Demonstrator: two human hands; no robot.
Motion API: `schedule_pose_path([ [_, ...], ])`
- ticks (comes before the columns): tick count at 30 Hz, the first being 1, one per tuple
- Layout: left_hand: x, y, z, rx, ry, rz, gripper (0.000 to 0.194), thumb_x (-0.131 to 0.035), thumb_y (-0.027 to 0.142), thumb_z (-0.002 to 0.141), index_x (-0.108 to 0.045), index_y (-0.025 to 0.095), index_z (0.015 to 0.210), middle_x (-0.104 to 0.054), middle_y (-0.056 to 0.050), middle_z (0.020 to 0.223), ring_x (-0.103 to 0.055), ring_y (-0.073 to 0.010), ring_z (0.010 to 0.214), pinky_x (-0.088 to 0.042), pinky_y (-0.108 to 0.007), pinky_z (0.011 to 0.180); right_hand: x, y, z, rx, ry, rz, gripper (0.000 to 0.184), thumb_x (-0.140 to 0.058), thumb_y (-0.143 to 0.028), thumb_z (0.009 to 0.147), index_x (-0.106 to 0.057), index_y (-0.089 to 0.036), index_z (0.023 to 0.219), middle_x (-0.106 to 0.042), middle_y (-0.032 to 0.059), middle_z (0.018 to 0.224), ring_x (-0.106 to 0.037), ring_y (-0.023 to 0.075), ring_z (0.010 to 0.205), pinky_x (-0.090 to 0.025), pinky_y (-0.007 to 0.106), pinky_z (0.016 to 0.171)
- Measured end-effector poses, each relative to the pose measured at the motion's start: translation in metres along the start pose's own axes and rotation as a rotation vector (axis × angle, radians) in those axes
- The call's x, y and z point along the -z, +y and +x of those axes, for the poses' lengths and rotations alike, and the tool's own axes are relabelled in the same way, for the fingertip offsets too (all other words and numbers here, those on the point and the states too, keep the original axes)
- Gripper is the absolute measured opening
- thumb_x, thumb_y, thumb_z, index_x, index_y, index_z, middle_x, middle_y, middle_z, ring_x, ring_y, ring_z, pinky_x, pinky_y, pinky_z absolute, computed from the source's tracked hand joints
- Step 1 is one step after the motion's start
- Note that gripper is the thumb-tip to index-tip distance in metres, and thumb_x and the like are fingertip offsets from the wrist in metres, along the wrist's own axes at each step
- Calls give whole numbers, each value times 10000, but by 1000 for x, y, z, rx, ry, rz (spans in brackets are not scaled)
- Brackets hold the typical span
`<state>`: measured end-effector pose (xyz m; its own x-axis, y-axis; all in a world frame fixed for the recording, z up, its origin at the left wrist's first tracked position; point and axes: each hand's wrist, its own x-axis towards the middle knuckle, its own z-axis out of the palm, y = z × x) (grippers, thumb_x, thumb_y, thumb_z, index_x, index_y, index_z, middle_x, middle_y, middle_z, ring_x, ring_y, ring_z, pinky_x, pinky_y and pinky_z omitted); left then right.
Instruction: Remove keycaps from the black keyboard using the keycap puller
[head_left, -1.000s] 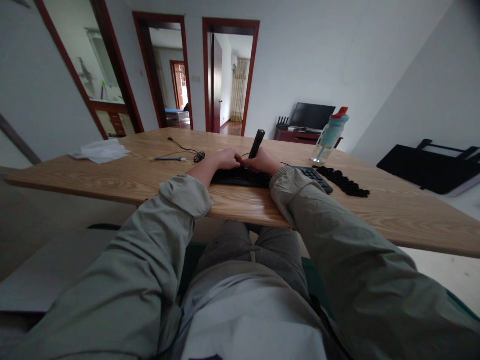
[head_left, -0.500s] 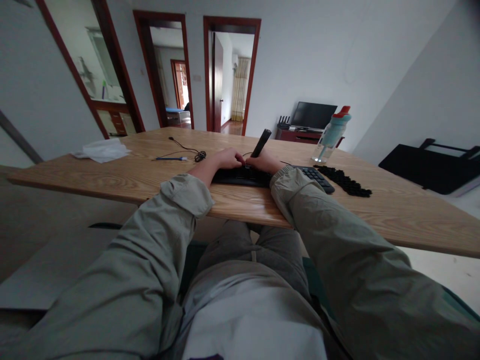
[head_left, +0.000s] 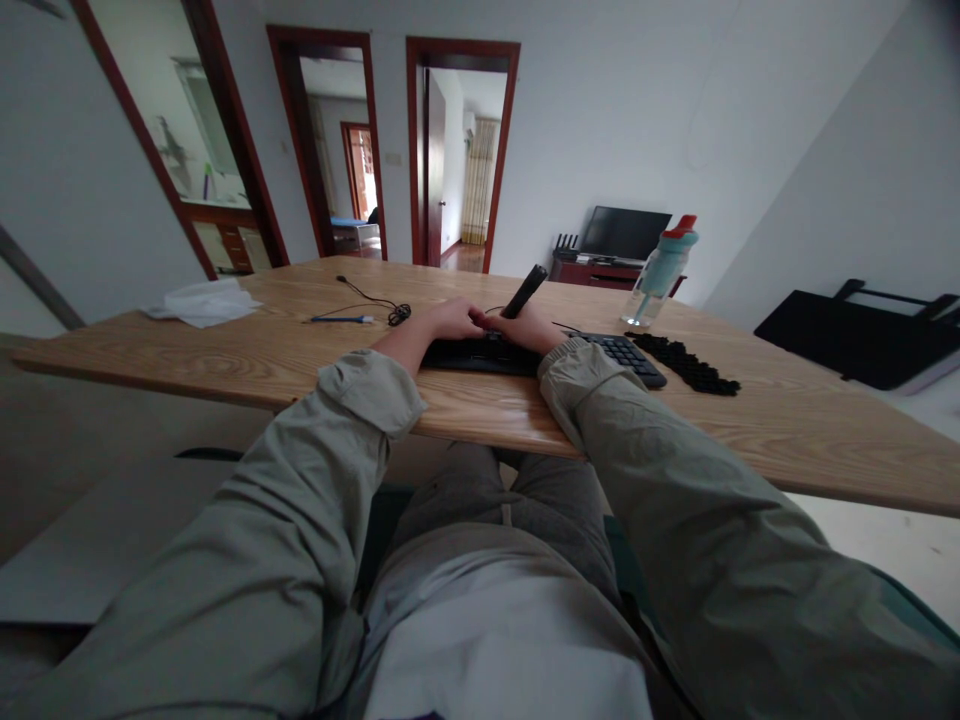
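A black keyboard lies at the table's near edge, its middle covered by both hands. My right hand is closed round a thick black stick-shaped tool, which leans with its upper end to the right. The tool's lower end is hidden by the fingers. My left hand rests over the left part of the keyboard, fingers curled and pinched close to my right fingertips; what they hold, if anything, is too small to make out. Just right of the keyboard, black pieces that look like keycaps lie in a long patch.
Left of the hands are a coiled black cable and a thin blue pen-like tool. Crumpled white tissue lies at the far left. A clear bottle with a red lid stands at the back right of the wooden table.
The black tool now leans a little further to the right, its upper end slightly lower. Both hands stay at the same place over the keyboard.
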<state>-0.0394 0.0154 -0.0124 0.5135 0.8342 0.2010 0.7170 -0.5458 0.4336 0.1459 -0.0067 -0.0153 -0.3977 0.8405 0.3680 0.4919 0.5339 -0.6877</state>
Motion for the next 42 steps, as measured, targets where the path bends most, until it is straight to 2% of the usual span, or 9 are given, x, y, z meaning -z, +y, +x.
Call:
schedule_pose_path([
  [4, 1, 1, -2, -63, -20, -64, 354, -711, 318, 690, -743, 183, 1016, -736, -32, 956, -631, -169, 848, -456, -260, 789, 0, -2, -1, -87, 79, -44, 274, -571, -398, 877, -600, -168, 731, -590, 18, 608, -538, 116, 580, -428, 218, 560],
  [9, 1, 6, -5, -59, 13, -27, 294, -730, 374, 686, -751, 166, 893, -706, -27, 812, -598, -157, 742, -443, -266, 720, 7, 0, -4, -171, 91, -36, 402, -546, -497, 888, -520, -183, 638, -495, -5, 500, -449, 98, 432, -362, 230, 425],
  [12, 1, 8, -5, -90, 54, -72, 256, -721, 348, 695, -743, 159, 866, -685, -14, 756, -567, -135, 677, -429, -257, 668, 14, 1, -8, -224, 98, 69, 408, -593, -509, 856, -511, -182, 625, -487, -9, 498, -428, 87, 408, -324, 222, 377],
  [18, 2, 16, -10, -113, 128, -113, 249, -710, 334, 703, -734, 143, 861, -674, -19, 726, -541, -124, 630, -407, -252, 610, 24, -3, -19, -222, 121, 362, 301, -703, -433, 794, -621, -145, 822, -645, 42, 752, -495, 63, 474, -331, 182, 367],
  [23, 2, 20, -12, -113, 136, -135, 247, -709, 336, 715, -739, 139, 862, -689, -33, 743, -555, -127, 647, -419, -254, 626, 27, -4, -21, -276, 142, 454, 342, -644, -471, 840, -652, -141, 931, -690, 91, 913, -537, 63, 503, -358, 174, 381],
  [27, 2, 20, -11, -123, 165, -120, 261, -714, 332, 718, -732, 138, 892, -693, -43, 770, -575, -137, 679, -439, -261, 652, 27, 0, -19, -282, 172, 386, 382, -612, -525, 852, -644, -148, 900, -672, 67, 785, -544, 79, 495, -360, 179, 387],
  [31, 3, 21, -11, -131, 181, -129, 249, -703, 314, 726, -714, 129, 894, -687, -47, 769, -581, -140, 687, -458, -272, 670, 26, 2, -19, -217, 165, 364, 413, -602, -568, 847, -616, -156, 865, -625, 32, 683, -538, 81, 480, -348, 179, 384],
  [36, 4, 21, -11, -118, 223, -104, 210, -668, 317, 742, -685, 129, 833, -677, -38, 775, -572, -136, 697, -433, -255, 636, 23, -2, -22, -167, 74, 411, 270, -645, -437, 845, -598, -174, 881, -629, 8, 698, -559, 80, 477, -335, 177, 378],
  [42, 4, 17, -9, -139, 252, -144, 218, -675, 315, 717, -634, 132, 829, -651, -31, 792, -553, -130, 704, -433, -258, 658, 23, -2, -24, -163, 53, 441, 171, -661, -316, 829, -622, -171, 909, -642, 9, 737, -561, 74, 485, -367, 176, 395],
])
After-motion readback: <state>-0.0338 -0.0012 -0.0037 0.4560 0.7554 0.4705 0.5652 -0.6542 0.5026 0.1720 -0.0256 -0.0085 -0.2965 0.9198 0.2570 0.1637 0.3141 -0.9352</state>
